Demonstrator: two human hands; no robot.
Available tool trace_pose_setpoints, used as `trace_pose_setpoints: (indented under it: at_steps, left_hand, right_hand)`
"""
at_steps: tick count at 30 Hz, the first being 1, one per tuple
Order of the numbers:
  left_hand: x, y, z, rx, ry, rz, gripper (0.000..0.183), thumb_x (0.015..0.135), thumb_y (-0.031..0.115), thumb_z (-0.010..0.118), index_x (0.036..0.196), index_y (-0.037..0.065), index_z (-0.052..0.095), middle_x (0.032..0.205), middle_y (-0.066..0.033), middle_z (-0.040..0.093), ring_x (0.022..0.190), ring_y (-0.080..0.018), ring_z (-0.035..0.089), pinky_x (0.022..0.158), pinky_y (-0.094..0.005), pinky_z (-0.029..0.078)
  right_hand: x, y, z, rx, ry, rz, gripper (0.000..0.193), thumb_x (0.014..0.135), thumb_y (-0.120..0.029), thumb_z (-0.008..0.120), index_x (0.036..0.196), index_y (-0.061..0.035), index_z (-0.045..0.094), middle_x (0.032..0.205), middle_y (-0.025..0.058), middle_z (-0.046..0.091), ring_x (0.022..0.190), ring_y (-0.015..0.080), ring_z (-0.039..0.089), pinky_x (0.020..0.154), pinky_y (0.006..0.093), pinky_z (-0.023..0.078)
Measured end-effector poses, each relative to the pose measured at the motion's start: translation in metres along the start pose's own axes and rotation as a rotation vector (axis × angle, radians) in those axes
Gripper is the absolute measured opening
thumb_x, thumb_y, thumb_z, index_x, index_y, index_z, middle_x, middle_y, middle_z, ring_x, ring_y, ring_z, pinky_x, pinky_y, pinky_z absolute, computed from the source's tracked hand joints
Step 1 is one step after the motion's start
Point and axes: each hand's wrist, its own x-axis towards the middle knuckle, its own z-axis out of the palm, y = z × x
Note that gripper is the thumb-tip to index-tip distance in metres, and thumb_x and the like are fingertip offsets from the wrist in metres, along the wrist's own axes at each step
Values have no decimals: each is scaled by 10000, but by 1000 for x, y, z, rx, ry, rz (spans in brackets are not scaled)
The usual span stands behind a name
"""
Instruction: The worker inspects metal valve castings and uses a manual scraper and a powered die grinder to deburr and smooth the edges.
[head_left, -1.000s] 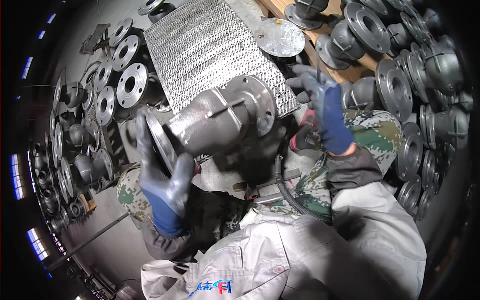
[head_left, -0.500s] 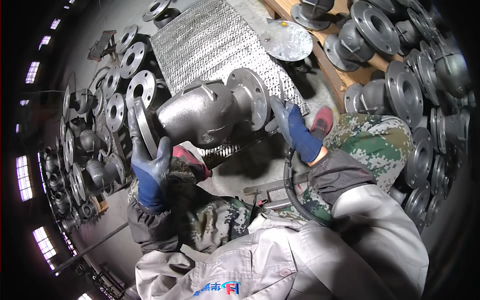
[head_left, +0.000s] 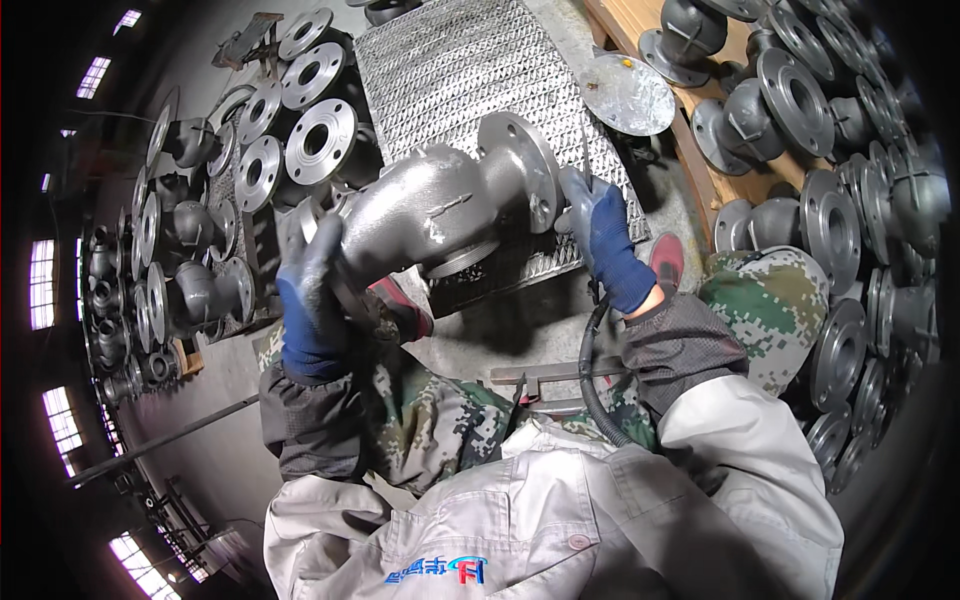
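Observation:
A grey cast-metal valve body point(head_left: 425, 205) with flanged ends lies tilted across the near part of the textured metal plate point(head_left: 450, 65). A round neck on its near side points toward me. My left hand point(head_left: 315, 290), in a blue and grey glove, is closed round its left flange, mostly hiding it. Against the right flange point(head_left: 520, 170) rests my gloved right hand point(head_left: 603, 235), fingers curled at the rim. A thin dark rod point(head_left: 586, 155) rises beside that hand, and a black hose point(head_left: 590, 385) runs down from it; how they join is hidden.
Several flanged valve bodies point(head_left: 195, 290) stand in rows at the left, with more flanges point(head_left: 320, 140) beside the plate. At the right, others point(head_left: 755, 120) crowd a wooden pallet point(head_left: 690, 170). A round metal disc point(head_left: 628, 92) sits beyond my right hand.
The valve body has rolled toward me, its rib coming down and the near neck into sight. My left hand has turned with the left flange. The whole view has shifted slightly.

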Motion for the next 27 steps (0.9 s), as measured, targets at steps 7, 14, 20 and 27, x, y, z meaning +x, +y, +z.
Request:
trace_pose_setpoints:
  at_steps: [7, 14, 20, 27]
  left_hand:
    - [24, 48, -5, -1414, 291, -970, 354, 987, 291, 397, 1181, 33, 540, 1033, -78, 622, 912, -173, 608, 844, -293, 477]
    - [9, 24, -4, -1091, 286, -817, 459, 962, 408, 424, 1168, 23, 563, 985, -109, 640, 861, -193, 619, 773, -305, 495]
    - [28, 16, -11, -102, 55, 359, 589, 866, 4, 557, 1409, 23, 329, 1349, -282, 441, 1209, -375, 504, 964, -415, 446]
    - [34, 12, 7, -472, 210, 164, 542, 844, -79, 471, 1373, -15, 375, 1389, -242, 410, 1287, -351, 421, 1063, -430, 358]
  right_hand:
    - [-1, -8, -18, -50, -92, -149, 223, 888, -189, 477, 886, -24, 627, 699, 88, 602, 578, 138, 571, 551, 273, 448]
    - [21, -11, -16, 37, -131, -166, 365, 894, -318, 435, 983, -53, 670, 798, 45, 663, 615, 86, 575, 528, 225, 398]
    - [49, -21, -15, 216, -90, -31, 289, 859, -248, 510, 885, -12, 673, 822, 75, 645, 622, 144, 569, 561, 257, 438]
    - [33, -62, -3, -17, 73, -414, 366, 957, -247, 406, 1095, 33, 596, 933, 105, 656, 766, 167, 633, 697, 276, 507]
